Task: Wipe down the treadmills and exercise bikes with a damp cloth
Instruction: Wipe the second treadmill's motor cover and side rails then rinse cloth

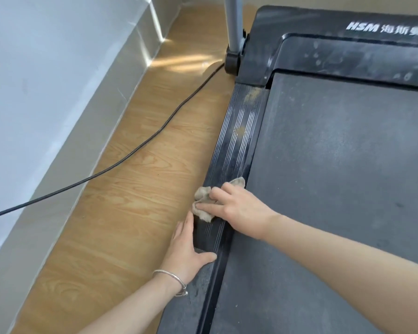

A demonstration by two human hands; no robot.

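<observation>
The person is wiping the left side rail point(237, 145) of the treadmill point(323, 22). The right hand point(237, 208) lies on a small beige cloth point(203, 192), bunched on the rail beside the edge of the running belt point(336, 177). Its fingers are nearly straight and press the cloth down rather than clench it; the thumb is hidden. The left hand point(186, 251) holds nothing. It rests flat against the outer side of the rail, just behind the cloth, with the thumb laid over the top.

To do this step well, it seems best to spread the cloth wider, because now it covers only a part of the rail's width. The strokes should follow the long grooves toward the motor cover, so the dirt is carried out of them and not pushed across. The two yellowish spots point(239, 131) farther along will probably need more pressure or a second pass. The left hand gives good support, and it should move forward together with the cloth.

The rail is black and ribbed, with a grey film of dust and some streaks. The belt looks dull and dusty too, and the cover at the front shows pale smudges. A black cable point(130, 153) runs over the wooden floor point(130, 213) beside the machine, apart from the rail here.
</observation>
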